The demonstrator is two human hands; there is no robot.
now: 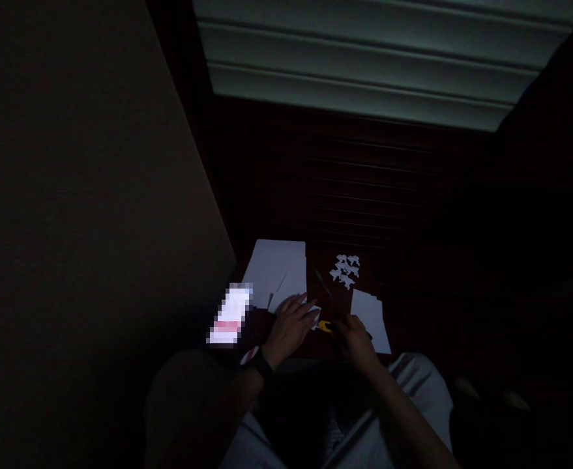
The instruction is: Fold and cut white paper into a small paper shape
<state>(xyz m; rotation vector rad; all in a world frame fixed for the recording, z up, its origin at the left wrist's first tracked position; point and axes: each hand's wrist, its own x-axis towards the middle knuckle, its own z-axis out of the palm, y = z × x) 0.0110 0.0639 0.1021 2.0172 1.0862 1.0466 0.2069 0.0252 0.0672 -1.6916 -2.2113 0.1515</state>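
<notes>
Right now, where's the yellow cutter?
Head view, low, just right of centre: the yellow cutter is in the right grip, its tip toward the paper under the left grip.

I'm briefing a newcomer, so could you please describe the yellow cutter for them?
Below the pale slatted panel is a dark table. There, the right hand holds the cutter, pointing toward the left hand. Beside white paper, it alone is yellow.

The left hand (292, 326) and right hand (354, 340) are bare, as is the right forearm (408, 410). A dark watch strap (265, 366) — beside it a pale face (249, 355) marked with red — circles the left wrist (274, 354). The creased trousers (426, 387) are pale grey-blue.
</notes>
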